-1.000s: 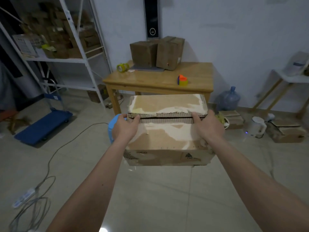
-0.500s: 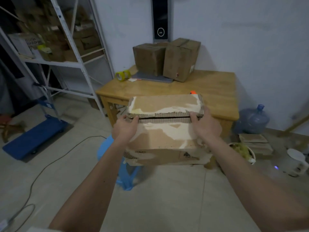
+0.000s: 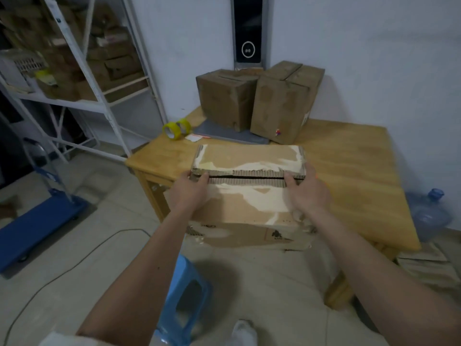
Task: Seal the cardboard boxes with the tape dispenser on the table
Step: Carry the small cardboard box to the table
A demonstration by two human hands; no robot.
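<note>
Fingers (image 3: 201, 176) of both hands hook the cardboard box (image 3: 249, 193) seam — box between them.

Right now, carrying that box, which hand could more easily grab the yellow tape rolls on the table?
Probably the left hand: the yellow tape rolls lie at the table's far left corner, on its side of the carried box.

The carried box (image 3: 247, 196) hides part of the table (image 3: 354, 171) and all but an orange sliver of something by the right hand (image 3: 308, 193). Both hands' fingertips are hidden in the box's slot, and its printed label is too blurred to read. The water bottle (image 3: 430, 213) is cut off at the right edge.
</note>
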